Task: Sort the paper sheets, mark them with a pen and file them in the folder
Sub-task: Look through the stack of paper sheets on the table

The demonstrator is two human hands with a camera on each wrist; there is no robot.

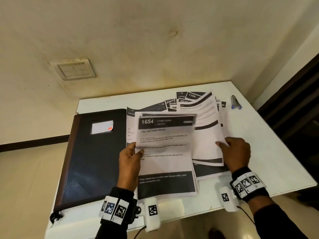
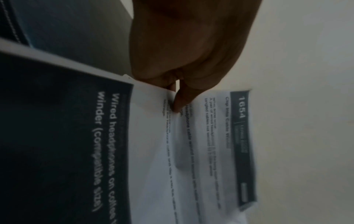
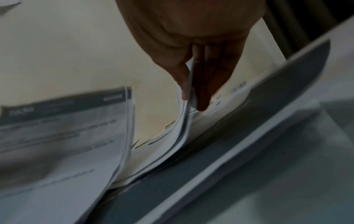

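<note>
Head view — left hand (image 1: 129, 159) pinches the left edge of sheet 1654 (image 1: 165, 135), lifted off the near pile; right hand (image 1: 237, 152) grips a few sheets of the right pile (image 1: 207, 135). Closed dark folder (image 1: 93, 156) lies left, pens (image 1: 235, 102) far right, all on a white tabletop (image 1: 276, 152) against a stained cream wall.

Left wrist — thumb and finger nip the page margin; the paper looks thin, floppy, best held at an edge.

Right wrist — thumb and fingers (image 3: 206, 84) clamp curling sheets, blurred.
</note>
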